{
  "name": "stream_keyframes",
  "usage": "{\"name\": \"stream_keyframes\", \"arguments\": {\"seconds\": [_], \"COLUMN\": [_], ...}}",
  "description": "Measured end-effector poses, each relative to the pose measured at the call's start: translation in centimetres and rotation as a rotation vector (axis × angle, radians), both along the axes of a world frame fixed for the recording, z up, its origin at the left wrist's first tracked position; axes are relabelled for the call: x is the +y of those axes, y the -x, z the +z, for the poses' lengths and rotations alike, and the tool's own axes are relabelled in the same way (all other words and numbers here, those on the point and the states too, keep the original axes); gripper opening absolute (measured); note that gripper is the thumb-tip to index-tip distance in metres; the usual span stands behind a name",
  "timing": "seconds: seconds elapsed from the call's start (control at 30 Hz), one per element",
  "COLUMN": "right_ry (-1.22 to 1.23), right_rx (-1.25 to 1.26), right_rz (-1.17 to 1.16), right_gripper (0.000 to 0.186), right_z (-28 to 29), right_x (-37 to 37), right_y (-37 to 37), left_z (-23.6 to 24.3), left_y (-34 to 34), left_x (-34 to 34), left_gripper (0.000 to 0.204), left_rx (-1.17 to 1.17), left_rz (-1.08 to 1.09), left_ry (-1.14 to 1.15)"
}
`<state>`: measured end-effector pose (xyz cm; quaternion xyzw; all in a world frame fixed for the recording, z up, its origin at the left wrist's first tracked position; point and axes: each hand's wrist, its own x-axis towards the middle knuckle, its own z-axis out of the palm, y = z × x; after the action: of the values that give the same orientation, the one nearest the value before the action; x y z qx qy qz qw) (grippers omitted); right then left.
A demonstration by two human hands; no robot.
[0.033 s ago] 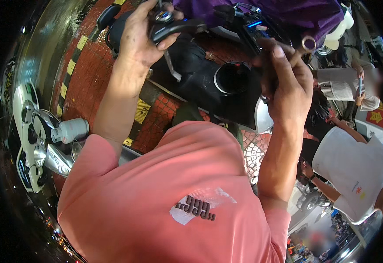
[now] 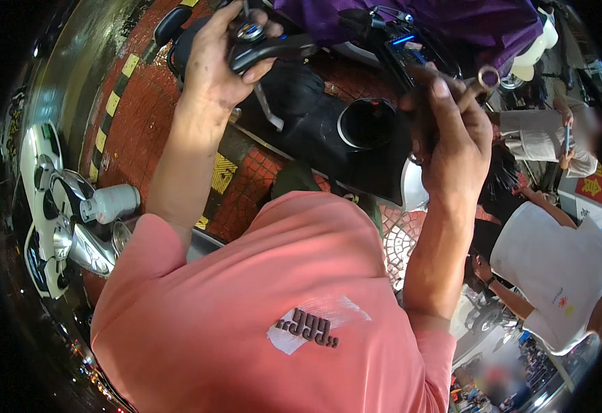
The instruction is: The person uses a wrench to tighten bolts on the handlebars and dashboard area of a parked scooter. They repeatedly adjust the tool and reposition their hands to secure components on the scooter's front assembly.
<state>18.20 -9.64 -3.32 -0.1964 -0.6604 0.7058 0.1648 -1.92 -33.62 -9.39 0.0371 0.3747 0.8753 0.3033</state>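
Observation:
My left hand (image 2: pixel 218 79) is closed round a black lever assembly (image 2: pixel 273 48) with a shiny round fitting; a bent metal rod (image 2: pixel 270 107) hangs below it. Higher on the right, my right hand (image 2: pixel 456 134) has its fingers curled round what looks like a ring-ended metal tool (image 2: pixel 488 86); the rest of what it holds is hidden. Between my hands is a dark scooter (image 2: pixel 297 124) with a round black opening (image 2: pixel 364 127). Behind my right hand are its dark handlebar parts (image 2: pixel 404 48) with a blue light, beside a purple cover (image 2: pixel 480 20).
Red paving (image 2: pixel 135 124) with a yellow-black edge strip lies left, beside a wet road. A grey gas cylinder (image 2: pixel 111 204) stands by parked white scooters (image 2: pixel 91 251). At right are two people, one in beige (image 2: pixel 528 134), one in a white shirt (image 2: pixel 548 268).
Both my hands have shifted very slightly with what they hold. Their grips look the same.

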Motion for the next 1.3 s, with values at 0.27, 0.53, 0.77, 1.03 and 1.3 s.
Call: {"name": "stream_keyframes", "arguments": {"seconds": [0.27, 0.53, 0.77, 1.03, 1.3], "right_ry": [0.091, -0.003, -0.146, 0.218, 0.205], "right_rx": [-0.215, -0.149, -0.206, -0.189, -0.253], "right_rz": [0.013, 0.331, 0.222, 0.223, 0.316], "right_gripper": [0.034, 0.015, 0.017, 0.023, 0.004], "right_z": [-7.1, -14.0, -17.6, -17.8, -22.3], "right_x": [-3.3, -10.6, -12.9, -13.4, -13.3], "right_y": [0.1, 5.2, 9.7, 11.5, 11.3], "left_z": [-4.9, -10.9, -14.3, -15.2, -14.2], "left_y": [-1.0, -2.0, -2.0, -2.4, -3.6], "left_x": [-5.7, -4.9, -2.9, 0.1, -1.0], "left_gripper": [0.041, 0.041, 0.049, 0.052, 0.044], "left_rx": [-0.26, -0.421, -0.448, -0.667, -0.626], "left_rz": [0.239, 0.187, -0.035, 0.184, 0.253], "left_ry": [0.079, -0.021, -0.236, 0.001, 0.069]}}
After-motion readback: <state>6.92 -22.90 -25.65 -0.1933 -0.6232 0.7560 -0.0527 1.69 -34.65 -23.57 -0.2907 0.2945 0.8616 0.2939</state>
